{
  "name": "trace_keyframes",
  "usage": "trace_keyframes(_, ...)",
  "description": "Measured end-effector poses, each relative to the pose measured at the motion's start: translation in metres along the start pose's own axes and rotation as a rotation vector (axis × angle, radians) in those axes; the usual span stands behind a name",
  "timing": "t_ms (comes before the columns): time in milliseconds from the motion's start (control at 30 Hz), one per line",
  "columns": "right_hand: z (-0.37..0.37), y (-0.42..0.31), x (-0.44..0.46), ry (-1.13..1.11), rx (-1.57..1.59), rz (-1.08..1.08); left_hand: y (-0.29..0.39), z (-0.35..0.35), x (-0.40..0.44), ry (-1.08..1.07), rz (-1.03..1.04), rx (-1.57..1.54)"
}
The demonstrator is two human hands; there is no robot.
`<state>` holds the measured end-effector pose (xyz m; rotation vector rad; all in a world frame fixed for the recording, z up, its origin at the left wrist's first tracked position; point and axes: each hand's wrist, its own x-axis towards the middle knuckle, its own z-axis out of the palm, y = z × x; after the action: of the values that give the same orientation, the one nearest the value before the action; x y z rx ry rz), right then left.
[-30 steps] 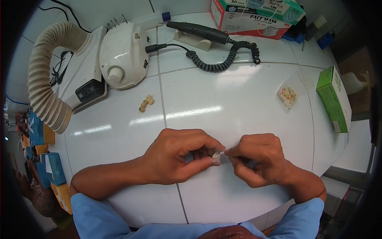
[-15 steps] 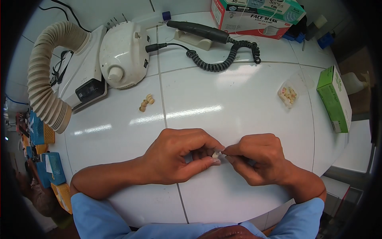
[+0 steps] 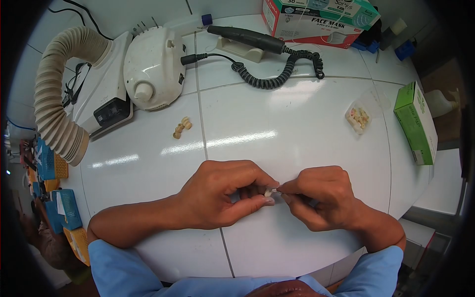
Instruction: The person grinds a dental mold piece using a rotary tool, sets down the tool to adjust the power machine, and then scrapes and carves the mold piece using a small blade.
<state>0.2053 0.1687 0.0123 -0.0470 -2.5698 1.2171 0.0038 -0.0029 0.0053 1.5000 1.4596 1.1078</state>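
Near the front middle of the white tabletop, my left hand [image 3: 230, 193] pinches a small cream-coloured piece [image 3: 268, 192] between thumb and fingers. My right hand [image 3: 321, 198] is closed on a thin metal tool [image 3: 278, 191], its tip touching the piece or right at it. Most of the tool is hidden in the fingers. Several small yellowish pieces [image 3: 181, 128] lie on the table beyond my left hand. A clear bag [image 3: 358, 119] with small cream and pinkish pieces lies beyond my right hand.
A white machine [image 3: 153, 69] and ribbed hose [image 3: 54, 94] stand at the back left. Behind my hands lies a black handpiece [image 3: 247, 38] with a coiled cord. A mask box [image 3: 319, 24] and green box [image 3: 415, 123] stand to the right. Baskets and part of another person are far left.
My right fingers and the thin tool have shifted slightly left, closer to the piece in my left hand. My left hand has barely moved.
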Motion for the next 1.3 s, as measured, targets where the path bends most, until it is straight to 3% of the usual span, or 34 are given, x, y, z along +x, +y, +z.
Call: trace_keyframes(1300, -0.0019, -0.0017, -0.0012, -0.010, 0.018, 0.043, -0.0003, -0.0003, 0.0002, 0.022, 0.014, -0.002)
